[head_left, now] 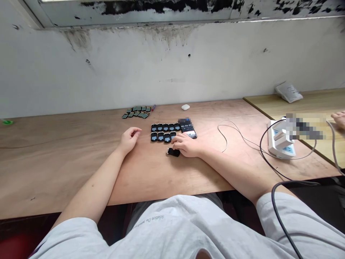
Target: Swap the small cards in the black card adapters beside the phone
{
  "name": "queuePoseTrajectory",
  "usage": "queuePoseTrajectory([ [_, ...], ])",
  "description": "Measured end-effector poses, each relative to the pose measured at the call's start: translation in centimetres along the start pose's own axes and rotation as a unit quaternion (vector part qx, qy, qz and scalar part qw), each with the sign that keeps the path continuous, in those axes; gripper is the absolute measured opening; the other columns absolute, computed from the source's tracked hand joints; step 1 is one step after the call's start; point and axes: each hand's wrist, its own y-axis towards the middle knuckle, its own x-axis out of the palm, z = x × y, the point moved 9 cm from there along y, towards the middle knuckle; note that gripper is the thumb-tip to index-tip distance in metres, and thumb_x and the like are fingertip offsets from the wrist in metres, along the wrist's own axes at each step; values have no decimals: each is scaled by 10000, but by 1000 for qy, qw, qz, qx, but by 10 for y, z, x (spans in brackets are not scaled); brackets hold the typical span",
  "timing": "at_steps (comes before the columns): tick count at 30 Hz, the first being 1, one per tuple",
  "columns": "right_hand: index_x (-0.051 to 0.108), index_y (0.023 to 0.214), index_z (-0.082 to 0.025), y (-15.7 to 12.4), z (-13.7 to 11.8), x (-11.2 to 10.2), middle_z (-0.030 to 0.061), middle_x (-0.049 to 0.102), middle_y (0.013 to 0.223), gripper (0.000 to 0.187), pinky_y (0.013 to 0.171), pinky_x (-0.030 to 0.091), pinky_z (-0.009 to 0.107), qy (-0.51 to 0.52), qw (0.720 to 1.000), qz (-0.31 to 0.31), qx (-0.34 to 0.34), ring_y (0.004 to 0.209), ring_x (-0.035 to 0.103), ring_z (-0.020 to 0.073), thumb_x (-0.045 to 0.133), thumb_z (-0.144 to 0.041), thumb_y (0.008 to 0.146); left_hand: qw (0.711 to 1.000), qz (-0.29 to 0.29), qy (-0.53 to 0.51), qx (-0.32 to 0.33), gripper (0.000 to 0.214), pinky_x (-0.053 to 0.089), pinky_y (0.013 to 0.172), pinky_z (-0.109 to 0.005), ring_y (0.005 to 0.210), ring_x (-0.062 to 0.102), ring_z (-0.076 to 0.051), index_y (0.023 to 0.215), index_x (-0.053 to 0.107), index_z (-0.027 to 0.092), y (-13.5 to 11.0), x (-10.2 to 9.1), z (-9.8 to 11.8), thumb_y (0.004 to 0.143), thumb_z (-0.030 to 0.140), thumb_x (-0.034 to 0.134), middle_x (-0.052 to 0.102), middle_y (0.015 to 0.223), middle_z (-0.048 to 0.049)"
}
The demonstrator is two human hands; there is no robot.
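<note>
Right hand (187, 145): lies palm down on the wooden table (67, 162), fingers close together and a little bent, fingertips touching one small black part (173, 152). Cannot tell if pinching it or only touching.

Small black part: lies on the table alone, on the near side of two rows of black parts (165, 132), just apart from them.

Left hand (129, 138): rests on its edge on the table, left of the rows, fingers loosely curled, holding nothing.

Behind the right hand, just right of the rows: a phone (189, 130) showing digits.

Farther back, near the wall: a group of greenish parts (137, 112) and a small white case (185, 107).

To the right: a white power strip (280, 142) with cables (242, 141).

At the far right edge, on the next table: another person's hand (339, 118).
</note>
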Motion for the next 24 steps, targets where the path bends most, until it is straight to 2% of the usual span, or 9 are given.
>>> queuePoseTrajectory([
  [2,718,922,-209,-1,3,1,99,659,1233,298,923,433,410,-11,1000,2,4,1085,540,259,525,-8,815,998,-16,8,53,349,521,814,-336,852,615,-186,1117,732,196,-4,10,19,968,442,535,682,1016,-67],
  [4,717,907,-211,-1,3,2,98,654,1259,239,939,432,422,-14,1000,1,5,1099,541,266,570,-46,817,996,-43,-1,79,375,523,793,-333,834,616,-182,1204,724,202,-9,22,35,988,423,512,675,994,-65],
  [7,710,878,-211,1,-2,2,102,661,1250,111,947,441,429,-12,1000,-3,9,1081,554,265,628,-137,865,996,-60,-46,56,426,532,750,-317,803,634,-175,1299,670,214,-16,39,47,948,451,620,706,967,-48],
  [9,708,879,-212,2,-5,2,104,666,1247,67,948,448,433,-13,1000,-4,8,1070,563,265,647,-190,895,994,-73,-76,37,402,543,727,-316,771,649,-175,1192,697,208,-21,52,56,903,487,698,726,920,-41],
  [12,707,885,-214,3,-5,3,104,669,1247,66,938,466,428,-14,1000,-1,4,1064,581,261,652,-214,921,987,-106,-104,57,309,566,728,-324,776,669,-184,994,730,198,-29,73,80,910,493,697,745,900,-53],
  [16,703,885,-209,2,0,6,109,681,1169,81,895,510,402,2,1000,7,3,982,617,235,651,-232,943,974,-169,-89,123,268,573,795,-328,869,693,-189,1083,746,213,-44,96,111,995,411,589,754,1005,-68],
  [18,707,923,-205,1,2,8,111,681,1128,79,884,530,398,9,1000,5,1,949,629,230,654,-258,949,968,-195,-80,135,280,573,802,-322,884,694,-185,1138,742,219,-50,102,116,1005,392,568,753,1040,-72],
  [21,709,1022,-194,0,5,9,125,660,1147,115,894,555,389,32,999,2,11,988,647,234,639,-248,949,971,-197,-87,102,318,570,772,-311,828,688,-170,1203,714,219,-51,102,110,964,412,631,762,1056,-60],
  [24,689,1154,-199,-3,12,11,130,619,1230,228,871,579,358,59,997,-5,54,1019,661,224,647,-244,935,975,-191,-104,50,301,550,704,-292,705,650,-149,1117,718,207,-49,99,104,921,432,681,760,905,-26],
])
